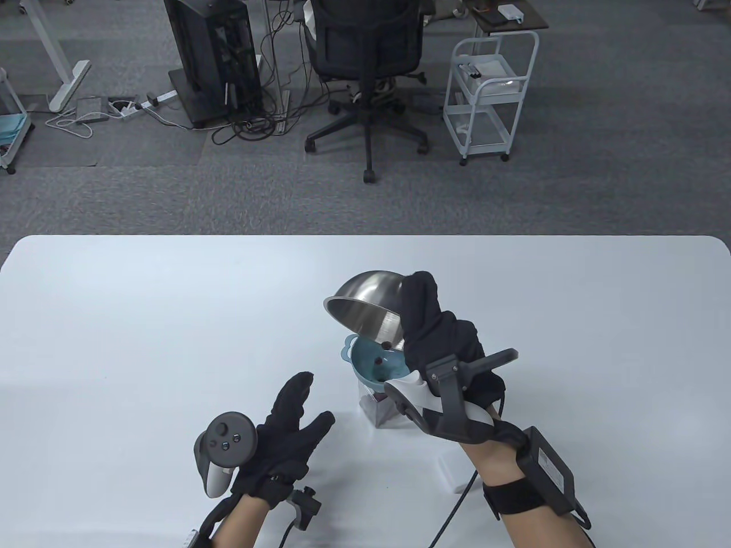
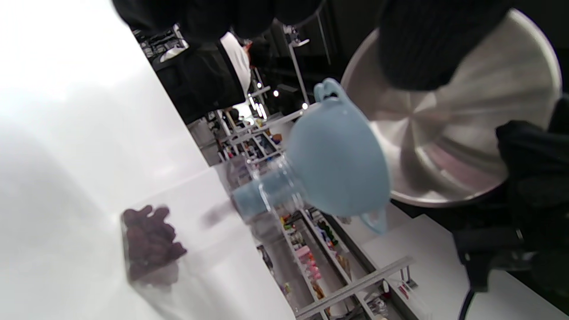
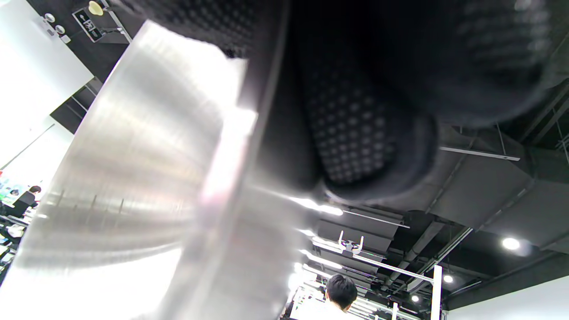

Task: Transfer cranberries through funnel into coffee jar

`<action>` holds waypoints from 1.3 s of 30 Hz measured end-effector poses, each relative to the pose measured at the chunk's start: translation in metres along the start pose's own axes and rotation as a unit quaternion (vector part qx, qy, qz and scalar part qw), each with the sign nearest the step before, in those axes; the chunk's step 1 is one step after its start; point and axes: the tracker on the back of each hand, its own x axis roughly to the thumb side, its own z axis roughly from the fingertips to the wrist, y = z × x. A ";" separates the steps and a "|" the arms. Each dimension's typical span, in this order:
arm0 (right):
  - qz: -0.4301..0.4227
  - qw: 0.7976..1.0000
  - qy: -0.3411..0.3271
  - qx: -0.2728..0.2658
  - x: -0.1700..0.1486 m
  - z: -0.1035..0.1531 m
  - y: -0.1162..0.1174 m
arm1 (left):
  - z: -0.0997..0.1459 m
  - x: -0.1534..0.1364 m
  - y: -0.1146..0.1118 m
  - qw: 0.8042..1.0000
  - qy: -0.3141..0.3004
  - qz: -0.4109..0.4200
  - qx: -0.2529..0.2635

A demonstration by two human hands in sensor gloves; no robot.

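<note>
Item: steel bowl (image 1: 365, 308). Held by the right hand (image 1: 440, 337), fingers clamped over the rim on its right side; tipped steeply, mouth facing down and toward the near edge of the tabletop (image 1: 143, 319). One cranberry (image 1: 387, 345) clings near its lower lip.

Item: blue funnel (image 1: 374, 365). Seated upright in the mouth of the clear jar (image 1: 380, 408), directly under the bowl's lower lip; bowl and funnel close, contact not discernible. A cranberry lies in the funnel cone.

Item: jar. Stands right of the tabletop's centre, toward the near edge, partly hidden by the right wrist. The left wrist view shows a small heap of cranberries (image 2: 149, 242) on its bottom.

Item: left hand (image 1: 285, 422). Fingers spread, holding nothing; hovers just left of the jar, nearer to it than to any edge, apart from it.

Key relation: the funnel lies straight below the pouring lip, its axis vertical. Judgement: the pour looks almost finished; the last berries need a further tilt or shake.
</note>
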 end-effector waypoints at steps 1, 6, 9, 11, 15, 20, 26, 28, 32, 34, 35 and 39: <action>-0.003 1.000 0.006 0.001 -0.002 0.000 0.000 | 0.000 0.000 0.000 1.000 0.000 0.000 0.000; -0.036 0.996 0.074 0.014 -0.031 0.001 0.001 | 0.000 0.000 0.000 1.000 0.000 0.000 0.000; -0.066 0.988 0.136 0.022 -0.056 0.004 0.002 | 0.000 0.000 0.000 1.000 0.001 0.000 -0.001; -0.106 0.974 0.196 0.033 -0.079 0.008 0.004 | 0.000 0.000 0.000 1.000 0.001 0.000 -0.001; -0.168 0.931 0.320 0.057 -0.127 0.022 0.013 | 0.000 0.000 0.000 1.000 0.002 0.000 -0.002; -0.237 0.845 0.471 0.095 -0.178 0.055 0.038 | 0.000 0.000 -0.001 1.000 0.003 0.000 -0.003; -0.324 0.700 0.625 0.118 -0.224 0.112 0.083 | -0.001 -0.001 -0.001 1.000 0.004 0.000 -0.004; -0.320 0.678 0.650 0.127 -0.231 0.126 0.093 | -0.001 0.000 -0.002 1.000 0.005 0.000 -0.005; -0.340 0.609 0.703 0.142 -0.239 0.161 0.119 | -0.001 0.000 -0.003 1.000 0.005 -0.001 -0.010; -0.346 0.579 0.723 0.147 -0.240 0.178 0.132 | -0.001 0.000 -0.003 1.000 0.005 -0.003 -0.012; -0.349 0.563 0.734 0.147 -0.239 0.187 0.138 | -0.001 0.000 -0.003 1.000 0.005 -0.003 -0.012; -0.358 0.519 0.761 0.156 -0.237 0.211 0.157 | -0.001 0.000 -0.004 1.000 0.005 -0.004 -0.013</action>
